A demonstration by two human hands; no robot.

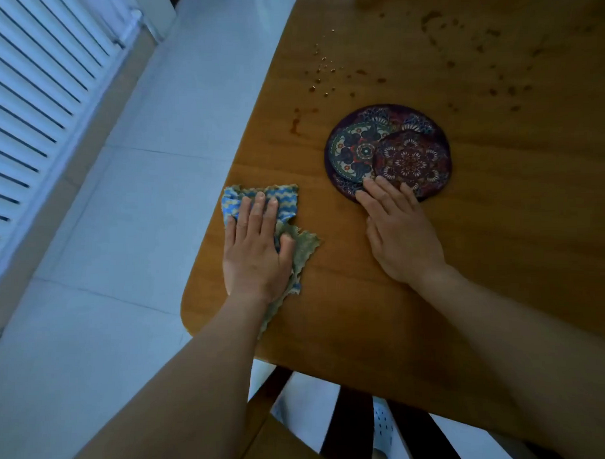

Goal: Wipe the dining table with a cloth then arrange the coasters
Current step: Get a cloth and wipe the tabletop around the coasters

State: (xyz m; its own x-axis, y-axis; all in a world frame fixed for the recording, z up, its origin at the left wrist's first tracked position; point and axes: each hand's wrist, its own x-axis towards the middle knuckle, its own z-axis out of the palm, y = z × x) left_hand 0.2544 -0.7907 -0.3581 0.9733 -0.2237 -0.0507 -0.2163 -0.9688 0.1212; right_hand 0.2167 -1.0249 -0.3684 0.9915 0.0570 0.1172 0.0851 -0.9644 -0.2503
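The left hand (257,251) presses flat on the cloth (284,199) by the left edge of the bench (500,229). The right hand (400,232), fingers straight, touches the near rim of the stacked coasters (387,150). Bare wood spreads rightward, and crumbs (323,70) lie beyond.

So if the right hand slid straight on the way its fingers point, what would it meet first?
Probably the blue-green coaster; the right hand rests its fingertips on the large round mat beneath it.
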